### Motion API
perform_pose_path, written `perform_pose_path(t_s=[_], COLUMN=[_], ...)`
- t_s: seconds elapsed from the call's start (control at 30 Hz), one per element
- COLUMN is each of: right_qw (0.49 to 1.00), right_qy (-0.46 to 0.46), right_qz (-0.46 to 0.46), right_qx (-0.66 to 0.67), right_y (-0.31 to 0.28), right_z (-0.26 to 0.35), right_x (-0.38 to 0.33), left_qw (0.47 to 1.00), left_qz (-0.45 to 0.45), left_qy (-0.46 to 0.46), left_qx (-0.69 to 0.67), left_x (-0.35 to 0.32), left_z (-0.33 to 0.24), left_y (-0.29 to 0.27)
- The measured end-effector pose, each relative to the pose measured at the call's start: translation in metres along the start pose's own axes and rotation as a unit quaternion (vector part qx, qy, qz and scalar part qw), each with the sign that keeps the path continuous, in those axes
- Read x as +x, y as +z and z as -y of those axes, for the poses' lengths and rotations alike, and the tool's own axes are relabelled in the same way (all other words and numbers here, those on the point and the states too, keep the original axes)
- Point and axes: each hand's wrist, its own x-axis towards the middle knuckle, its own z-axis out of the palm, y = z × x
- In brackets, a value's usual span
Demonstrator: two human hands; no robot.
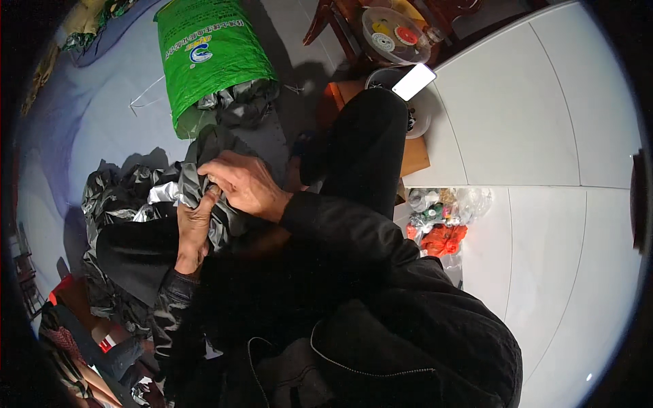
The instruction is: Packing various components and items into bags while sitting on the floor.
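Observation:
Thin, shiny dark grey fabric (228, 228) lies bunched over my lap and between my hands. My left hand (194, 231) is closed on a fold of it, thumb pointing up. Just to the right, my right hand (248, 185) pinches the same fabric, its fingertips close to the left thumb. Whatever small part sits between the fingertips is hidden. More of the crumpled grey fabric (129, 190) spreads to the left over the floor and beside my leg, with a pale silvery side showing in places.
A green woven sack (211, 54) holding dark fabric lies ahead. Ahead right, a clear tub (396, 20) of small items stands near a second tub (423, 115) and a white phone (413, 81). An orange-red plastic bag (443, 240) and small clutter lie at right.

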Motion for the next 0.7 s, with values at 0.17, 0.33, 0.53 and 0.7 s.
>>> perform_pose_path(t_s=[0.17,0.33,0.53,0.7], right_qw=[0.999,0.982,0.938,0.96], right_qy=[-0.031,0.078,0.165,0.125], right_qz=[0.001,0.045,0.087,0.097], right_qx=[0.016,0.165,0.291,0.231], right_y=[0.003,0.002,0.0,-0.004], right_z=[-0.002,-0.008,-0.017,-0.016], right_x=[0.002,0.003,0.004,0.003], left_qw=[1.0,1.0,0.999,0.999], left_qz=[-0.017,-0.003,0.0,0.012], left_qy=[-0.014,0.024,0.003,0.015], left_qx=[0.017,-0.001,0.037,0.048], left_x=[0.0,-0.004,-0.009,-0.006], left_z=[-0.004,-0.01,-0.019,-0.011], left_y=[-0.004,0.002,0.001,0.0])
